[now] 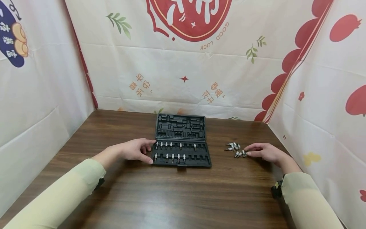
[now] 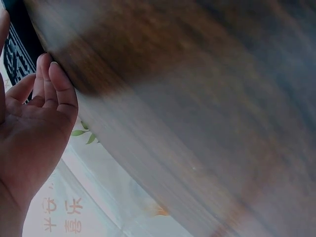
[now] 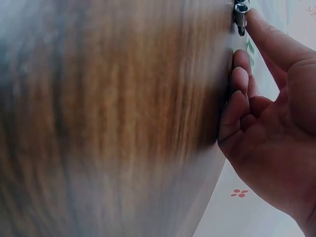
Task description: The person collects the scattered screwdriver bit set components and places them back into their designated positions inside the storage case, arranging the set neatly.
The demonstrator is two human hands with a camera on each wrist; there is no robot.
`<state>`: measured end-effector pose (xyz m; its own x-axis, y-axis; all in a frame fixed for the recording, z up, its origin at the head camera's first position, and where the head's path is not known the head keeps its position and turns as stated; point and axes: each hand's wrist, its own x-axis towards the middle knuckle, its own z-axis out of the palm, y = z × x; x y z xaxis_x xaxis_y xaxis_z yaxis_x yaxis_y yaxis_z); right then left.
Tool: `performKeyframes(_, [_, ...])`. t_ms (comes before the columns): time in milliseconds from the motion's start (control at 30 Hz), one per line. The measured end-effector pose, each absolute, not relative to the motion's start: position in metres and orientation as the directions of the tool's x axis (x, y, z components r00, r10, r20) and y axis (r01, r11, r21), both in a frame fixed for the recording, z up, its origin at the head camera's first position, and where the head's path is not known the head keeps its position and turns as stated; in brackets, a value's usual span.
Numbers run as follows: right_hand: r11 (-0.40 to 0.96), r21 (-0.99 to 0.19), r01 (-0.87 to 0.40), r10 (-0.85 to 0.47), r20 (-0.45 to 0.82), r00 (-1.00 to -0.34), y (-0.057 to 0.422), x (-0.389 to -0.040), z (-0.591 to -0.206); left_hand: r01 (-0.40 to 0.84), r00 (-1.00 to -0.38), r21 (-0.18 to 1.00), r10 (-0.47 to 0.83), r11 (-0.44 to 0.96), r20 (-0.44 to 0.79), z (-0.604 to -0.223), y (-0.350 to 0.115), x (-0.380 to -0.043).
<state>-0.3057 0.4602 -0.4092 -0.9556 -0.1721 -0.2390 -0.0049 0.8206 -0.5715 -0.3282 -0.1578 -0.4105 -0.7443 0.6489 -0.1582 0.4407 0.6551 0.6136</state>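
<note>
A black tool case lies unfolded on the table, with two rows of silver bit sockets in its near half. My left hand is at the case's left side, index fingertip and thumb at the edge, fingers loosely bent and holding nothing. To the right of the case lies a small pile of loose bit sockets. Over the pile's right end, my right hand pinches a bit socket between thumb and index finger. Its other fingers curl in by the tabletop in the right wrist view.
The case's raised lid half has moulded slots and leans toward the back. Printed cloth hangs behind and on both sides of the brown wooden table. Several slots at the right of the near half hold nothing.
</note>
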Motion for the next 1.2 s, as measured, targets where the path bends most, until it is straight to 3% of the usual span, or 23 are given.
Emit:
performKeyframes(733, [0.809,-0.588,0.019,-0.143,-0.229,-0.963,0.459,-0.304,-0.408,0.419,-0.751,0.623,0.637,0.661,-0.172,-0.410,-0.158,-0.329])
performKeyframes(1200, [0.714,-0.700,-0.017,-0.156,-0.136,-0.978,0.457,-0.298,-0.394,0.419,-0.749,0.618,0.638,0.666,-0.179,-0.409,-0.158,-0.329])
